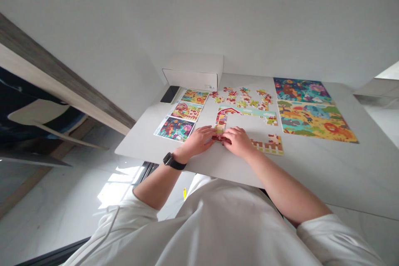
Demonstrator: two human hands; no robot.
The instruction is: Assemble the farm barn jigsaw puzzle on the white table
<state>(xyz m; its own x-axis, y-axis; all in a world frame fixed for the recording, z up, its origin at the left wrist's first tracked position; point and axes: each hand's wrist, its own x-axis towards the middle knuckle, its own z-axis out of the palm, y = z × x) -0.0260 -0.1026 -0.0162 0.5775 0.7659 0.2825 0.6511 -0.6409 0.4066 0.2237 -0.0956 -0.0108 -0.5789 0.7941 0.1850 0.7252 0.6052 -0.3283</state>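
A partly joined farm jigsaw puzzle lies on the table, with its top strip, left side and a fenced bottom strip in place around a bare middle. At its lower left corner my left hand rests with its fingertips on the puzzle's left edge. My right hand meets it there, fingers bent and pressed down on pieces at that corner. Both hands' fingertips cover a small reddish puzzle piece, so its outline is partly hidden. Above the frame lie several loose puzzle pieces in a scattered group.
A picture sheet with three small scenes lies left of the puzzle, below a dark phone. A white box stands at the back against the wall. Two joined puzzles, a night scene and a safari scene, lie at the right.
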